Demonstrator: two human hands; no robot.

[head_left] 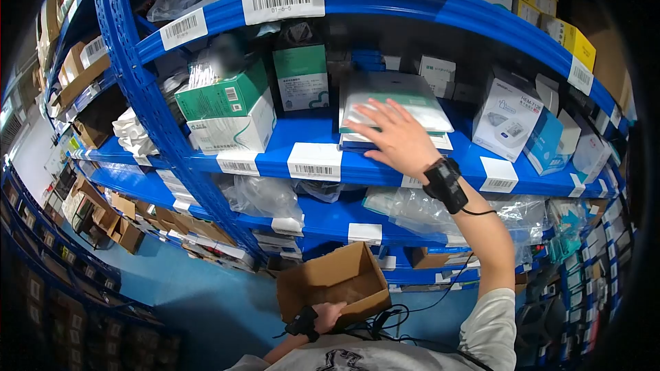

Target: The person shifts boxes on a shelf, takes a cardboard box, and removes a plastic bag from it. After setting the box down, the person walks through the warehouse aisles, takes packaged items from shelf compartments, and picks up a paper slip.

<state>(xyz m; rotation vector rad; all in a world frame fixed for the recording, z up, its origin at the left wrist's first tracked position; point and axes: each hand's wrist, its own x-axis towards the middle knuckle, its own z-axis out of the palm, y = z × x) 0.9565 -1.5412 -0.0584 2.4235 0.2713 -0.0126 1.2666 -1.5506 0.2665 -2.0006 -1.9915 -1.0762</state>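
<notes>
The right hand (397,139), with fingers (400,110) wide, is over the flat packs (438,118) on the blue shelf (302,129), perhaps to steady them, while the left hand (330,315), whose grip I cannot tell, probably supports the open carton (320,269) below.

Blue shelf (294,136), barcode labels (315,163) along its front edge. Directly upon it, left to right: a white carton (237,130), green-and-white box (302,86), flat stack (434,119), monitor box (507,122) and blue box (545,150).
</notes>
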